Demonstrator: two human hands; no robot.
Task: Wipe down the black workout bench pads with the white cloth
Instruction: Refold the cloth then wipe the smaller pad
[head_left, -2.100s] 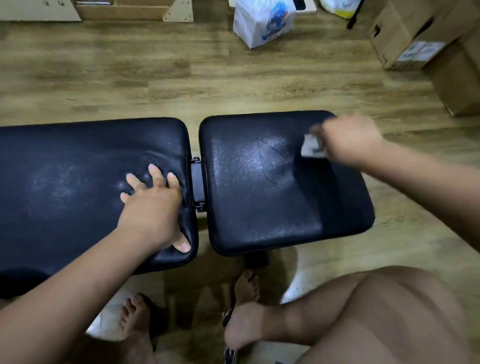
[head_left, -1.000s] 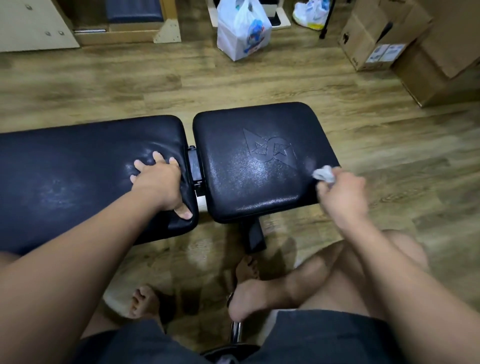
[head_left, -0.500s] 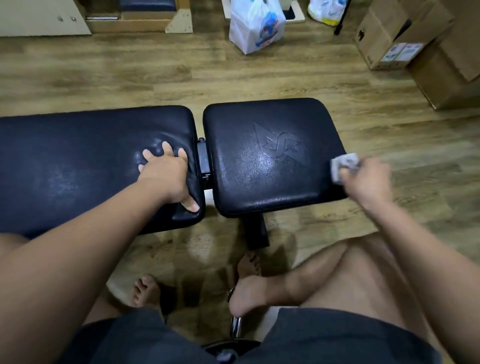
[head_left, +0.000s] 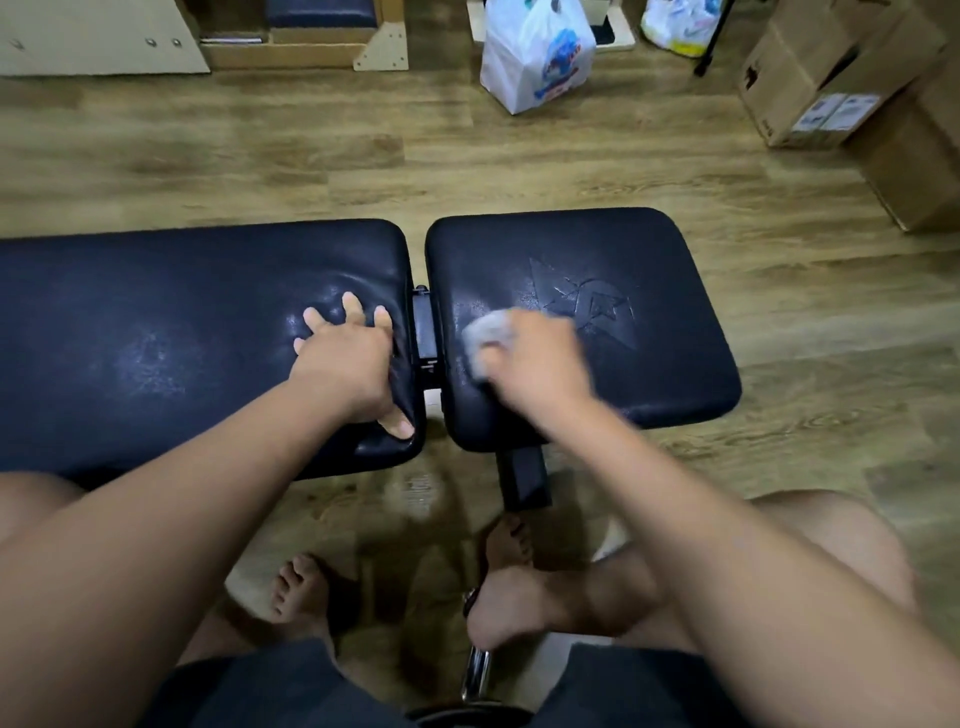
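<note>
Two black bench pads lie side by side: a long pad (head_left: 156, 338) on the left and a shorter seat pad (head_left: 649, 291) with an embossed logo on the right. My left hand (head_left: 348, 364) rests flat on the long pad's right end, fingers spread, thumb over the near edge. My right hand (head_left: 535, 364) grips the crumpled white cloth (head_left: 485, 335) and presses it on the left part of the seat pad. The right hand is blurred.
A metal hinge (head_left: 426, 332) joins the pads, and a black post (head_left: 522, 478) stands under the seat. My bare feet are on the wooden floor below. A white plastic bag (head_left: 535, 52) and cardboard boxes (head_left: 831, 78) stand at the back.
My right hand carried the cloth from the seat pad's right edge across to its left part. My left hand stayed on the long pad.
</note>
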